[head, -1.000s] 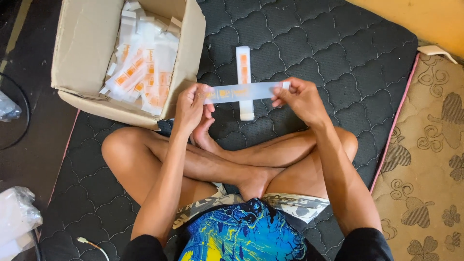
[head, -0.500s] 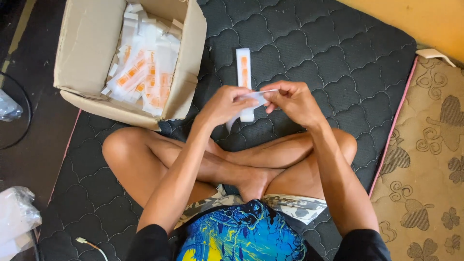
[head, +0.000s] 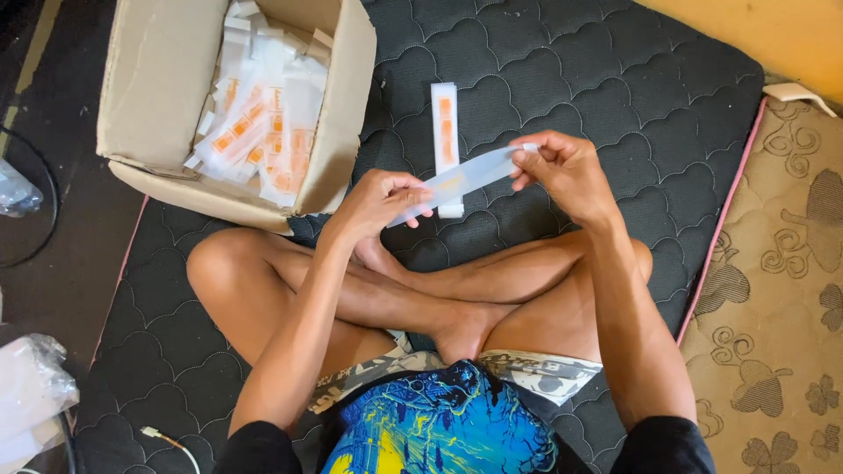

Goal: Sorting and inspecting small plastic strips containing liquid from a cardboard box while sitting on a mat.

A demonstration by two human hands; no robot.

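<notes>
I sit cross-legged on a dark quilted mattress (head: 562, 96), and both my hands are up over my shins with one long, pale translucent sleeve (head: 461, 180) stretched between them. My left hand (head: 378, 204) pinches its lower end, thumb on top and fingers closed underneath, while my right hand (head: 566, 171) nips the upper end between thumb and fingertips (head: 520, 167) — so the sleeve runs on a slant from about 8 o'clock up to 2 o'clock across the middle of my view. It is held clear of the mattress, faintly orange where the light comes through near my left thumb. Just behind it, lying flat on the mattress at 12 o'clock from my hands, is a second white packet (head: 446, 145) with an orange stripe down its length; it points straight away from me and its near end is hidden under the sleeve I am holding. At 10 o'clock stands an open cardboard box (head: 158, 96), one flap leaning outward, with a loose heap of packets (head: 263, 123) of the same white-and-orange kind inside it, its near corner close to my left knee. Off the mattress at 9 o'clock a black cable (head: 39, 219) loops on the dark floor, and at 7 o'clock sits a crumpled clear plastic bag (head: 31, 395). At 3 o'clock a beige patterned mattress (head: 781, 290) lies edge to edge with the dark one.
</notes>
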